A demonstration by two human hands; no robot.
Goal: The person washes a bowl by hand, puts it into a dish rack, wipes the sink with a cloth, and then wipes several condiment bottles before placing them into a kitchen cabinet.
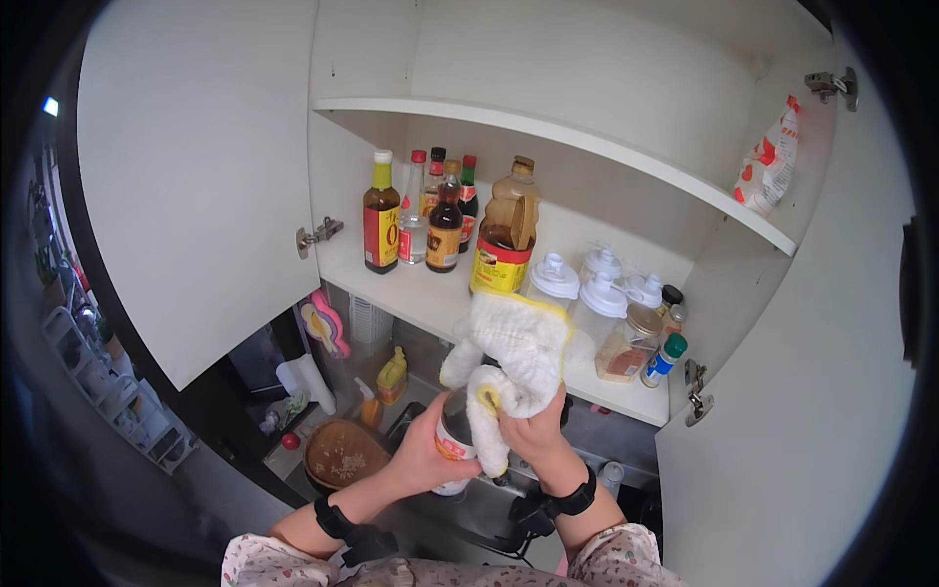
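My left hand [419,456] is wrapped around a dark bottle with a white and red label [453,444], below the front edge of the cabinet shelf. The cloth hides the top of this bottle. In my right hand [538,433] is a fluffy white cloth with yellow edging [521,330]; one bunched part of it lies against the bottle. The cloth's upper part hangs in front of a large, partly filled bottle of brown liquid [506,235] and the white-lidded containers [601,297] on the shelf.
Several sauce bottles [443,227] stand on the left of the lower shelf [433,293]. A spice jar [631,348] and a green-capped shaker [664,359] are near its right front edge. The open cabinet doors [198,183] flank me. Below are a basket [345,455] and a yellow bottle [392,376].
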